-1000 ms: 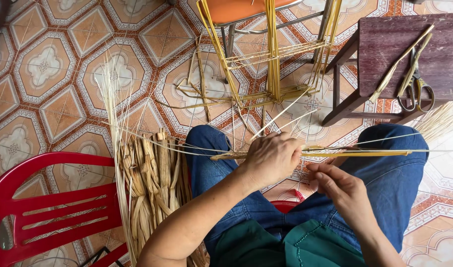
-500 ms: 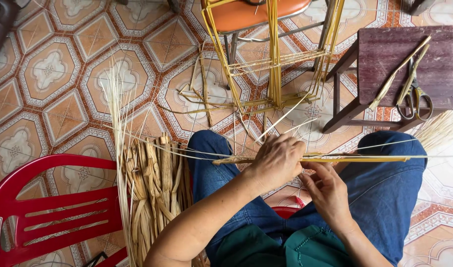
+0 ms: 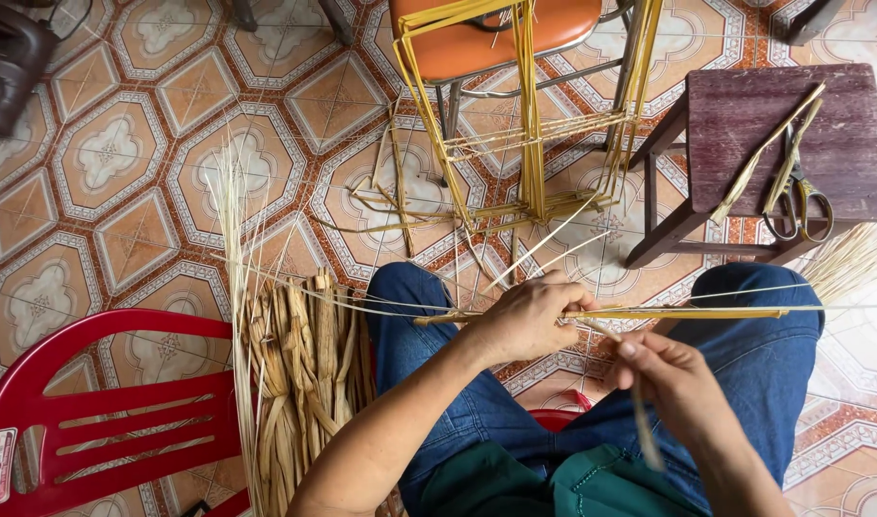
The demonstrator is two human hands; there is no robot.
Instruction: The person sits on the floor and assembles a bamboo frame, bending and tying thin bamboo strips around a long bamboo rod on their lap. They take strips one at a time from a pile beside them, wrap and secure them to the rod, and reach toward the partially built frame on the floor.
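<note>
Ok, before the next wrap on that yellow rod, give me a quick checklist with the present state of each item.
1. Left hand has a grip on the yellow rod: ok, the fingers close over it above the knees.
2. Rod level across the lap: ok, it lies about horizontal.
3. Right hand holds the thin strand: ok, pinched, with the tail hanging down.
4. Strand already wound on the rod: cannot tell, the left hand hides that spot.
5. Scissors within sight: ok, lying on the dark wooden stool.
6. Spare material nearby: ok, a dried fibre bundle leans beside the left knee.
</note>
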